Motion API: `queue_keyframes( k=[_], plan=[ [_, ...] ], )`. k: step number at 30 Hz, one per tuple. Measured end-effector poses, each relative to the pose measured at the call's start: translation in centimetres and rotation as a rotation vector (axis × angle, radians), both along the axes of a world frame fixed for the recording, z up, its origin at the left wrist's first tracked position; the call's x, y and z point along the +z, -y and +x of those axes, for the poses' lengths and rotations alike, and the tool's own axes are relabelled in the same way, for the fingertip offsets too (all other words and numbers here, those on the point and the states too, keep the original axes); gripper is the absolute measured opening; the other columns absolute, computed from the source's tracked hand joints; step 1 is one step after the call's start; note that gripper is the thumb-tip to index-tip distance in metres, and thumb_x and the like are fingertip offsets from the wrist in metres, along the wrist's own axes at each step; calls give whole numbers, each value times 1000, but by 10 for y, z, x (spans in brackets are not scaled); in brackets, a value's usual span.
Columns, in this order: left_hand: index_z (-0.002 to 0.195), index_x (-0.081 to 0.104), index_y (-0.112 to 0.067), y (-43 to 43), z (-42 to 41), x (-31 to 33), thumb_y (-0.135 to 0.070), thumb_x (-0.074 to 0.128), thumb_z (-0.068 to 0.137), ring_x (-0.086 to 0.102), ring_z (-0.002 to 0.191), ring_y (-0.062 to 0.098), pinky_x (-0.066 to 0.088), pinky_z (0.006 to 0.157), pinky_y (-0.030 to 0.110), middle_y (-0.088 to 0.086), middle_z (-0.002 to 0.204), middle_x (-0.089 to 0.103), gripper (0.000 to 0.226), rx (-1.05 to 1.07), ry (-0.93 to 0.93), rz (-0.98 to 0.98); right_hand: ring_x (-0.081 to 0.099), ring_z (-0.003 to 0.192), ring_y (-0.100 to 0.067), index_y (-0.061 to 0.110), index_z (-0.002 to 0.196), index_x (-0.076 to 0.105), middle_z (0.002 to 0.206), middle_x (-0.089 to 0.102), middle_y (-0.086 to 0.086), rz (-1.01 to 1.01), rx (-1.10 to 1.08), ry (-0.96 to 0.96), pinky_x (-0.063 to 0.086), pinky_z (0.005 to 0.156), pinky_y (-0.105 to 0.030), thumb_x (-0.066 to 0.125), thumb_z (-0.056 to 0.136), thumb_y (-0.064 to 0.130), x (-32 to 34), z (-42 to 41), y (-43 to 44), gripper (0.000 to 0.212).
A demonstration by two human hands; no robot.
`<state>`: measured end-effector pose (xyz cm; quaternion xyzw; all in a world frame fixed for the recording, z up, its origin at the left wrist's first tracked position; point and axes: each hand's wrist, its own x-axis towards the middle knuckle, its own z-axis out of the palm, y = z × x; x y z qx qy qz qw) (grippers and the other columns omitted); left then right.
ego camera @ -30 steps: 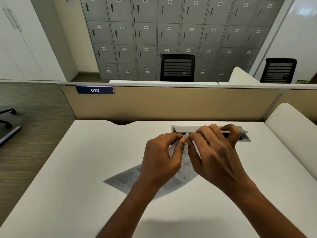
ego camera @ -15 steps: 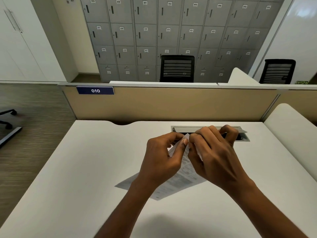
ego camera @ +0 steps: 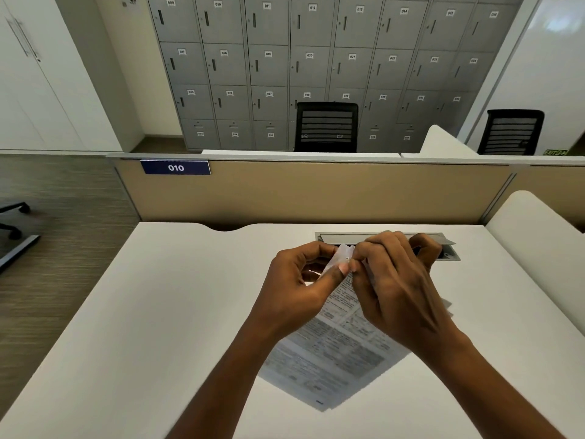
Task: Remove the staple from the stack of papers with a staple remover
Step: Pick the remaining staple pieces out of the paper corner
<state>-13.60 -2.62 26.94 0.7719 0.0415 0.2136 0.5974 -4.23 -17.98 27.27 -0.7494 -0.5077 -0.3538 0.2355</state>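
A stack of printed papers (ego camera: 335, 353) is held up by its top corner over the white desk (ego camera: 158, 312), its lower end hanging toward me. My left hand (ego camera: 294, 293) pinches that corner between thumb and fingers. My right hand (ego camera: 399, 289) meets it from the right, fingertips closed on the same corner. A tiny dark mark there may be the staple (ego camera: 347, 258). No staple remover shows; the right hand hides whatever lies in its palm.
A metal cable tray (ego camera: 348, 237) with a raised flap is set into the desk just behind my hands. A beige partition (ego camera: 316, 191) closes the far edge and a white divider (ego camera: 535, 236) the right side. Black chairs (ego camera: 326, 126) and grey lockers stand beyond.
The papers lay flatter and stretched to the left a second ago; now they are lifted by the corner and swung toward me and the right. Both hands stay pinched together at the corner.
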Motion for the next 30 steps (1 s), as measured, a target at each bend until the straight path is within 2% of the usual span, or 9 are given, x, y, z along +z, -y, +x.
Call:
queue_keyframes(
  k=[4, 9, 13, 16, 20, 22, 25, 28, 30],
  plan=[
    [107, 73, -39, 6, -1, -3, -27, 74, 94, 74, 88, 6, 62, 77, 31, -18, 98, 78, 18, 34, 83, 120, 61, 78, -28, 2, 91, 65, 87, 65, -16, 8, -72, 0, 43, 77, -40, 51, 97, 22, 3, -3, -2, 26],
    [113, 76, -18, 10, 3, -10, -13, 73, 94, 71, 89, 3, 56, 76, 16, -13, 102, 77, 20, 177, 243, 308, 58, 86, -22, 11, 91, 64, 90, 65, -5, 76, -142, -140, 36, 81, -46, 53, 95, 23, 4, -10, -5, 17],
    [116, 75, -12, 13, 6, -14, -12, 73, 92, 73, 92, 12, 60, 78, 31, -1, 105, 79, 24, 288, 303, 463, 56, 86, -17, 17, 89, 61, 88, 62, 3, 139, -192, -290, 26, 81, -38, 52, 93, 23, 5, -18, -8, 12],
    [113, 76, -10, 15, 7, -17, -13, 71, 91, 74, 87, 21, 60, 71, 41, 3, 102, 79, 22, 378, 344, 551, 51, 80, -10, 27, 85, 55, 81, 55, 11, 211, -194, -498, 25, 81, -36, 52, 92, 25, 9, -25, -13, 8],
    [108, 77, -8, 17, 9, -20, -16, 67, 92, 72, 83, 24, 59, 67, 43, 5, 97, 78, 20, 462, 393, 649, 55, 70, -13, 23, 77, 59, 71, 60, 5, 296, -164, -795, 46, 80, -55, 60, 96, 20, 13, -27, -17, 19],
    [106, 78, -8, 17, 9, -21, -22, 62, 94, 71, 82, 22, 57, 69, 39, 4, 96, 78, 24, 484, 403, 682, 58, 69, -24, 16, 78, 65, 71, 63, -8, 326, -129, -961, 50, 81, -59, 61, 97, 19, 16, -27, -18, 19],
    [104, 79, -9, 17, 9, -23, -27, 59, 93, 71, 83, 20, 52, 73, 30, 4, 96, 79, 29, 508, 398, 718, 60, 76, -41, 8, 82, 70, 79, 65, -24, 405, -86, -1165, 55, 73, -49, 60, 98, 16, 19, -27, -20, 20],
    [104, 79, -8, 15, 9, -25, -28, 61, 93, 71, 84, 19, 50, 76, 28, 4, 96, 80, 30, 526, 412, 743, 57, 71, -24, 7, 86, 74, 84, 67, -25, 431, -61, -1333, 51, 59, -21, 61, 99, 17, 19, -27, -20, 21],
    [104, 79, -8, 13, 9, -24, -26, 61, 93, 72, 84, 20, 53, 75, 31, 4, 96, 79, 28, 532, 431, 736, 60, 75, -14, 9, 87, 76, 86, 69, -20, 414, -15, -1424, 51, 62, -13, 62, 98, 21, 19, -29, -20, 21]
  ],
)
